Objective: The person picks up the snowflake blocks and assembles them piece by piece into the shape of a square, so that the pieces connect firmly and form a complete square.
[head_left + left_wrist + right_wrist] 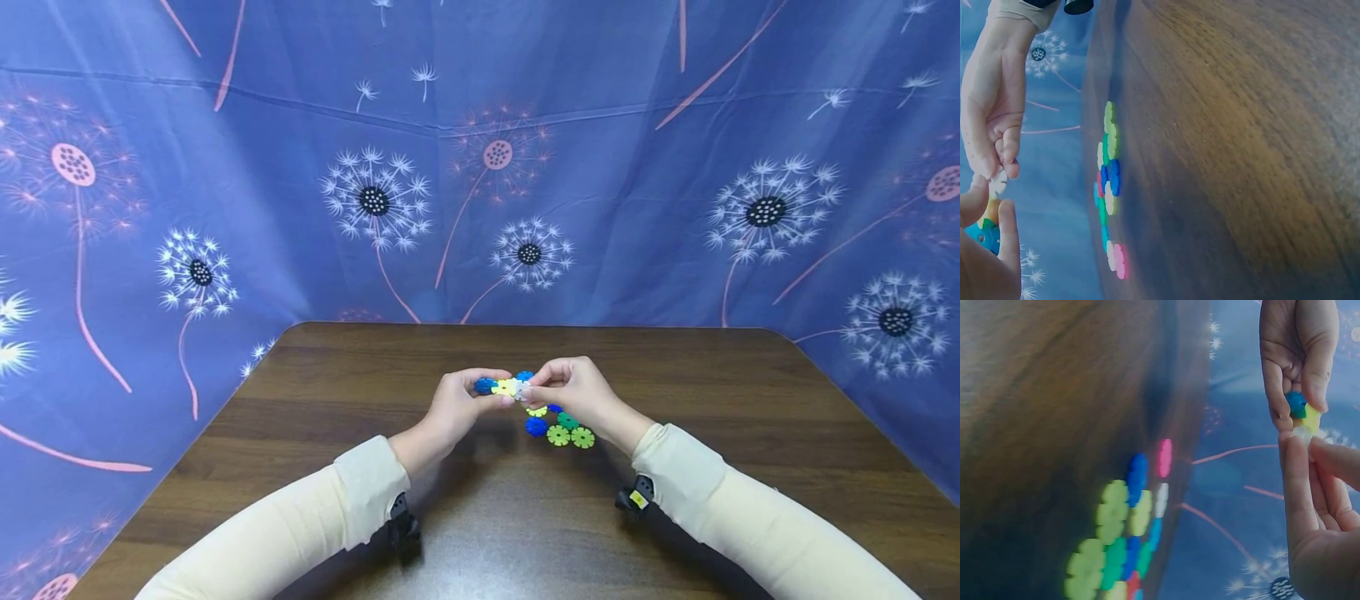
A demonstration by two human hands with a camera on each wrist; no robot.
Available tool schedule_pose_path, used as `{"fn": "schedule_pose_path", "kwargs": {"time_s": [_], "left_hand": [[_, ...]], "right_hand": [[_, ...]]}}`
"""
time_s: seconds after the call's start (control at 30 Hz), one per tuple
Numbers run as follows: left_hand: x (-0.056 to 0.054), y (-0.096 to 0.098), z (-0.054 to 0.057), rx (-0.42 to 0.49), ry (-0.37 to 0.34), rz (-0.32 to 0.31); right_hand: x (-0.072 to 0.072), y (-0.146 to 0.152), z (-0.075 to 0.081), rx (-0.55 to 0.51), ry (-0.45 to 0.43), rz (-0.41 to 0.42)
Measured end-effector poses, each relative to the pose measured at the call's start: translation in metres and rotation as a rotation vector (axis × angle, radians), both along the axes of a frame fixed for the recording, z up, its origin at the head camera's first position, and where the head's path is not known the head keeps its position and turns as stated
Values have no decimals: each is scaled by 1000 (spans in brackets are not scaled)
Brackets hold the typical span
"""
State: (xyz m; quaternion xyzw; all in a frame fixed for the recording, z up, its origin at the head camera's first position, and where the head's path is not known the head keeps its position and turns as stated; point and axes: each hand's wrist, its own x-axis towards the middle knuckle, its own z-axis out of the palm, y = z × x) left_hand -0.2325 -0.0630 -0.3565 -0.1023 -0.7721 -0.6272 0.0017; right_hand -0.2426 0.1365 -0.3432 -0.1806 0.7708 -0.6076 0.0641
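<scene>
Three flower-shaped discs meet in midair above the bench (510, 525), gripped between a person's two bare hands. The left hand (452, 407), its thumb and fingers curled into a pinch, has hold of a yellow disc (503, 387) with a blue piece (484, 386) tucked beside it, closer to the palm. The right hand (587, 397) pinches a white disc (521, 385) between thumb and fingertip, its other fingers folded in, and brings that disc's rim against the yellow one; whether their slots interlock cannot be told.

All three look like thin, smooth plastic, the yellow bright and opaque, the white pale and partly hidden by fingertips. Loose pieces lie in a close cluster on the bench, below the hands: two lime discs (582, 437), a green disc (567, 420), a dark blue disc (536, 427) and, seen from the right wrist, a pink disc (1164, 457), with others among them. Notches cut their round rims into petals, and small holes mark the centres of the lime pair.

Brown wood grain streaks the bench, which carries a soft sheen toward its near side. Behind it hangs creased blue cloth (622, 208) printed with white and pink dandelions. Cream sleeves (262, 525) reach in over the bench.
</scene>
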Motion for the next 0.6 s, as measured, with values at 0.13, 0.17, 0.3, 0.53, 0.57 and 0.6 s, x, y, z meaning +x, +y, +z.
{"fn": "schedule_pose_path", "kwargs": {"time_s": [0.13, 0.17, 0.3, 0.53, 0.57, 0.6], "left_hand": [[0, -1, 3, 26, -12, 15], [0, -2, 3, 32, -15, 16], [0, -3, 2, 39, -35, 5], [-3, -6, 4, -77, -11, -31], [-4, -7, 5, -95, -7, -29], [-4, -7, 6, -109, -2, -28]], "right_hand": [[-1, -5, 4, -3, 9, -16], [-1, -5, 4, -9, 2, -18], [-2, -6, 2, -23, -38, -25], [-4, -4, -4, -74, -54, -9], [-4, -3, -4, -82, -53, -6], [-4, -2, -4, -89, -52, -3]]}}
